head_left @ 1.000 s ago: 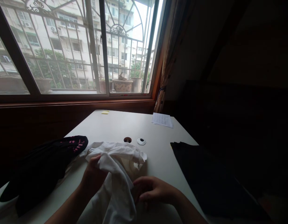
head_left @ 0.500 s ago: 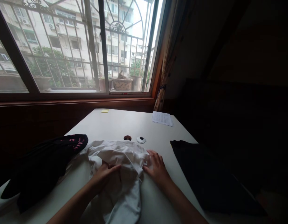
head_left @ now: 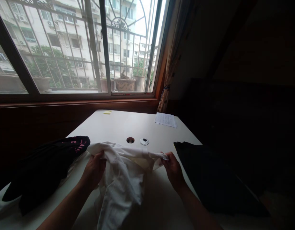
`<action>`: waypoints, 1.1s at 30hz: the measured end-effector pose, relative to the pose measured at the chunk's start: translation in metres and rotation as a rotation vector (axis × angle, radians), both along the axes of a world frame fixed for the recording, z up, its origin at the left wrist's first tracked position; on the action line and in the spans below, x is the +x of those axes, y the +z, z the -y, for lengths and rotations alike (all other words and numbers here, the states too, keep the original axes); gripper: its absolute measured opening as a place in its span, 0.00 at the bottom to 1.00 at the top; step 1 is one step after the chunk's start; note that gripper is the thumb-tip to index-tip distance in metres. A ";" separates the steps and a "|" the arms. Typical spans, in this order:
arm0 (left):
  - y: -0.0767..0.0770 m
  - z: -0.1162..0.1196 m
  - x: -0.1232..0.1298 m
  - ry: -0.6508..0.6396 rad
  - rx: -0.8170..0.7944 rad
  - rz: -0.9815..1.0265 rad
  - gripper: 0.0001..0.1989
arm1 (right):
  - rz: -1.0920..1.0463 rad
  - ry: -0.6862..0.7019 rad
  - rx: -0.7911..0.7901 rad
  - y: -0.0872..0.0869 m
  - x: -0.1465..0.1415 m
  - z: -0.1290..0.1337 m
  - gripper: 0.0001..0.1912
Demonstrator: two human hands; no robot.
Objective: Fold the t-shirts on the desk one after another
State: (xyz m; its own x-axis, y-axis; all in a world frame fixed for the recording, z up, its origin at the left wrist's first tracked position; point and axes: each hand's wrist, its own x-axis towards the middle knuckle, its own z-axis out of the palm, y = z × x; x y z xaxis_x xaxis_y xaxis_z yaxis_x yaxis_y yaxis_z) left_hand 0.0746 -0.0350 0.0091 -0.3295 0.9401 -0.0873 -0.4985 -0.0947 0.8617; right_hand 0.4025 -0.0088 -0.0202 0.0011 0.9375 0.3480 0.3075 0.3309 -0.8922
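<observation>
A crumpled white garment (head_left: pixel 124 172) is stretched between both hands over the white table, its lower part hanging down toward me. My left hand (head_left: pixel 96 167) grips its upper left part, fingers closed round the cloth. At the right, my right hand (head_left: pixel 171 166) pinches a narrow end of the same fabric. Folds hide what kind of garment it is. Close to my left hand lies a heap of black clothing (head_left: pixel 51 166) with pink lettering. A dark folded cloth (head_left: pixel 216 179) lies to the right of my right hand.
The white table (head_left: pixel 123 123) reaches to a window wall. Beyond the garment are a round cable hole (head_left: pixel 130 140) and its loose white cover (head_left: pixel 144 141). Printed papers (head_left: pixel 165 120) lie at the far right corner, yellow sticky notes (head_left: pixel 107 112) at the far left.
My hands have moved apart and grasped the white garment, lifting and stretching its upper edge. My right hand has moved right with one end; my left has moved left.
</observation>
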 end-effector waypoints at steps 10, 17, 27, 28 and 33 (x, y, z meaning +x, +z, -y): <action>-0.012 -0.023 -0.063 0.426 0.034 -0.447 0.20 | -0.062 0.373 -0.302 0.031 0.016 0.004 0.20; -0.002 -0.005 -0.048 0.289 0.516 -1.361 0.17 | 0.366 0.566 -0.240 0.026 0.037 -0.001 0.20; -0.048 -0.004 -0.017 -0.269 0.372 -1.782 0.30 | 0.523 0.628 -0.320 0.003 0.022 0.004 0.34; -0.048 -0.004 -0.018 -0.263 0.369 -1.781 0.31 | 0.519 0.604 -0.294 0.003 0.019 0.004 0.32; -0.039 -0.004 -0.023 -0.252 0.344 -1.753 0.33 | 0.398 0.542 -0.172 0.010 0.003 0.006 0.19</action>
